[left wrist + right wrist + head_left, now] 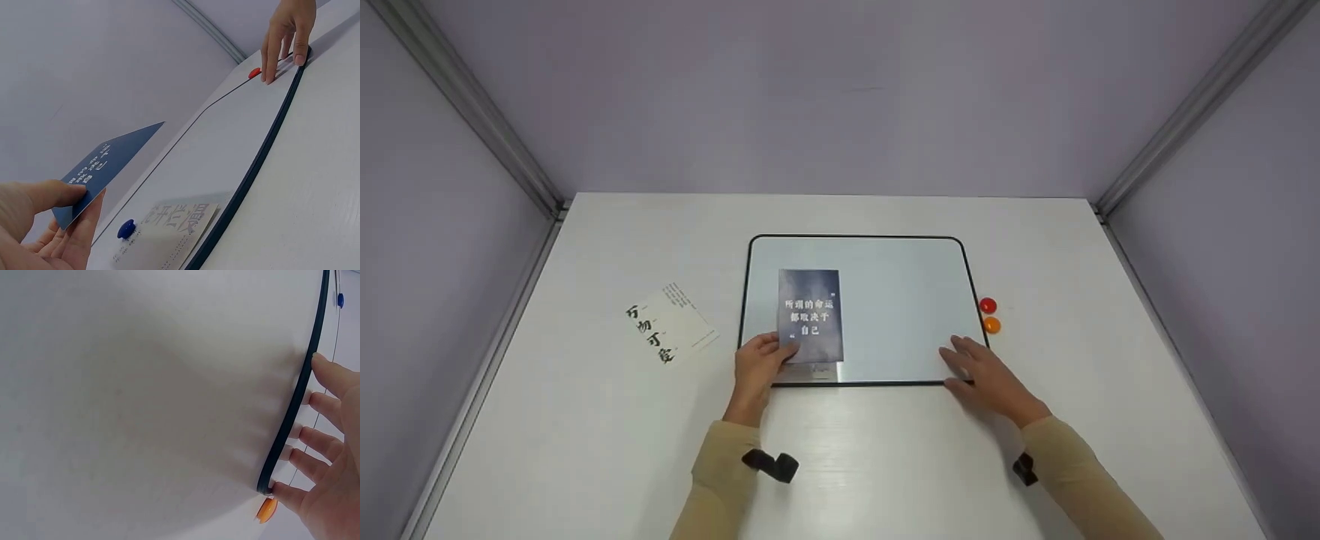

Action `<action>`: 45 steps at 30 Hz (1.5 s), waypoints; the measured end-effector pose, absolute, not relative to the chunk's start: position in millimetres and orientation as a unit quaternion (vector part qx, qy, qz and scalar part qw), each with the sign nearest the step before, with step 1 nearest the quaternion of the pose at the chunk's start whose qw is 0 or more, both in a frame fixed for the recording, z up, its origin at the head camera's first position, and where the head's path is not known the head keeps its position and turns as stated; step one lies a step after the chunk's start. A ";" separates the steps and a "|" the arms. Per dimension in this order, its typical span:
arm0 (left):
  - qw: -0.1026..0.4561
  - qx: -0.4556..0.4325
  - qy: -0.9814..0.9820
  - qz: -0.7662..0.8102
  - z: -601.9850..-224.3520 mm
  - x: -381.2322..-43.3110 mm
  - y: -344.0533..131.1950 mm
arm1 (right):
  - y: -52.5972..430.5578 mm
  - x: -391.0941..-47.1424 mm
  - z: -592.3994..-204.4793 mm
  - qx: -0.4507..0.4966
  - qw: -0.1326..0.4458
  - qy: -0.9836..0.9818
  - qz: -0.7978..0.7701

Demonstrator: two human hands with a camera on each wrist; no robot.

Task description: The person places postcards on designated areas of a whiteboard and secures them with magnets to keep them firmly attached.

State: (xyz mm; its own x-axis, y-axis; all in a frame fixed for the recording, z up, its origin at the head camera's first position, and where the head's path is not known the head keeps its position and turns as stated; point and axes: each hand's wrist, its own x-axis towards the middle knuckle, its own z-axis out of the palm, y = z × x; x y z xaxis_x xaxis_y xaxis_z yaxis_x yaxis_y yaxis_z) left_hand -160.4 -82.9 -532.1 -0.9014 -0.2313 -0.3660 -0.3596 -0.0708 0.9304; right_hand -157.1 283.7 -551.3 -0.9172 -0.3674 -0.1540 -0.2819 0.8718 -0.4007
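My left hand pinches a dark blue card with white Chinese writing between thumb and fingers, near its lower left corner. In the left wrist view the card is raised and tilted over the left part of a black-framed whiteboard. Below it, a pale card with grey writing lies on the board, with a blue round magnet at its edge; the head view mostly hides this pale card. My right hand rests with spread fingers at the board's lower right corner, its fingertips on the surface and frame.
A red round magnet and an orange one sit just outside the board's right edge. Left of the board, a cream card with black brush writing lies askew on the white table. Pale walls stand behind and at both sides.
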 end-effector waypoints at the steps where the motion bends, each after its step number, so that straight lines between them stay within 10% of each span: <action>1: 0.049 -0.219 0.680 0.698 -532.1 -160.9 -81.8 | 283.7 -157.4 -551.2 -0.168 0.114 0.961 -0.188; 45: 0.099 -0.198 0.671 0.708 -543.0 -161.4 -40.3 | 281.7 -155.5 -551.2 -0.165 0.117 0.960 -0.195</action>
